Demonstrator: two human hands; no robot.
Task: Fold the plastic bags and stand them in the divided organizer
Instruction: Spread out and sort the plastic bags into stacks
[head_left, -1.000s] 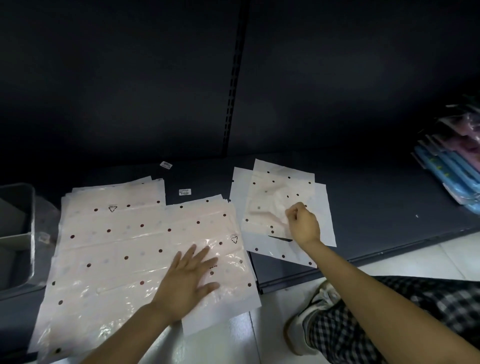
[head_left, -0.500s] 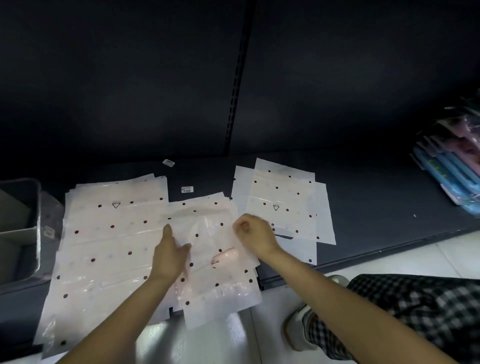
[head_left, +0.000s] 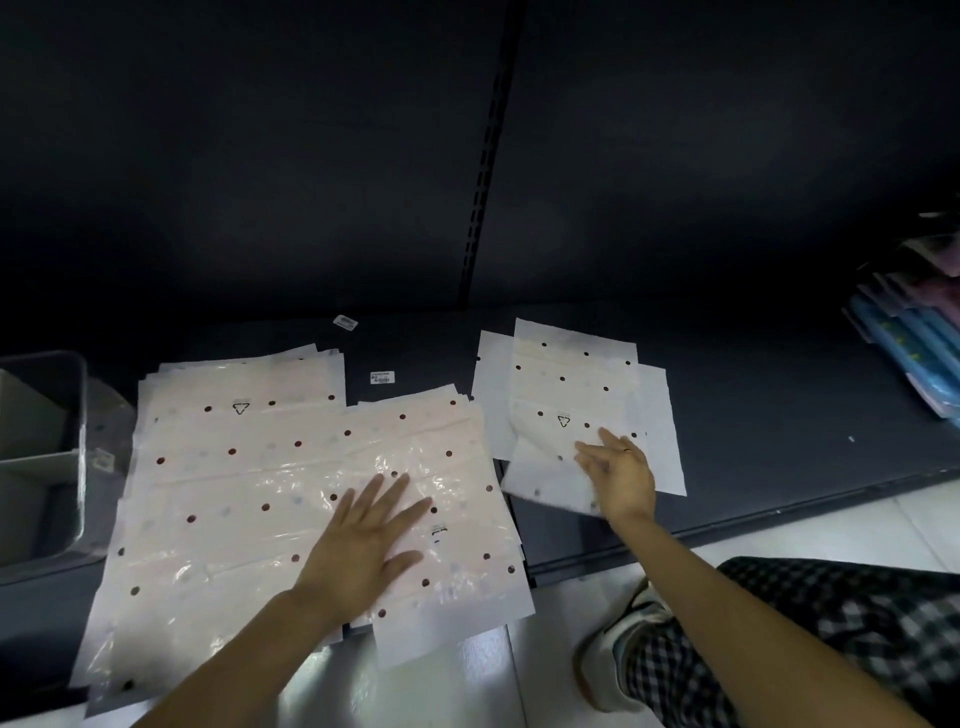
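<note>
Left hand (head_left: 366, 545) lies spread flat on the large bag pile (head_left: 249, 499), whose near edge overhangs the shelf (head_left: 779, 415); right of the pile, the right hand (head_left: 621, 475) rests with straight fingers on folded bags (head_left: 566, 395) printed with a triangle mark.

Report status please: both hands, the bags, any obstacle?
Left hand flat on big bag stack. Right hand open on small stack. Organizer far left, no bags inside visible. Nothing blocking.

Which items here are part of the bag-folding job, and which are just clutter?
Job:
large dotted bags, under the left hand
small dotted bags, under the right hand
grey organizer at far left

Lying about:
label stickers on the shelf
blue and pink packs at far right
</note>
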